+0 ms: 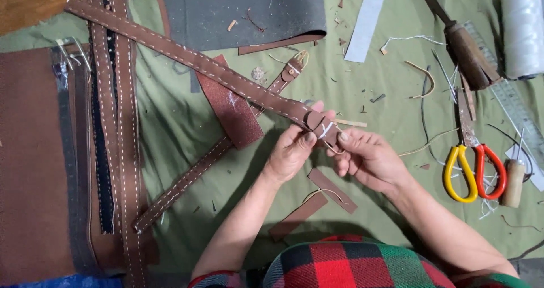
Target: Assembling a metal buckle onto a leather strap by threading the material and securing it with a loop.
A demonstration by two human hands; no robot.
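Item: stitched brown strap [192,61], lying slantwise across the green cloth [181,129], its near end pinched by the left hand [292,152] while the right hand [365,157] pinches the white thread [326,130] at its loop. Risk, as judged: the thread may snap or slip if pulled hard, and the strap's far end could drag the strips [113,123] alongside. Packages, labels, signs: none visible; only scissors [473,163] with one yellow and one red handle, and a white spool [521,27].

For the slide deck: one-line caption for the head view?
Both hands, left hand and right hand, hold the end of a stitched brown leather strap over a green cloth, scissors nearby.
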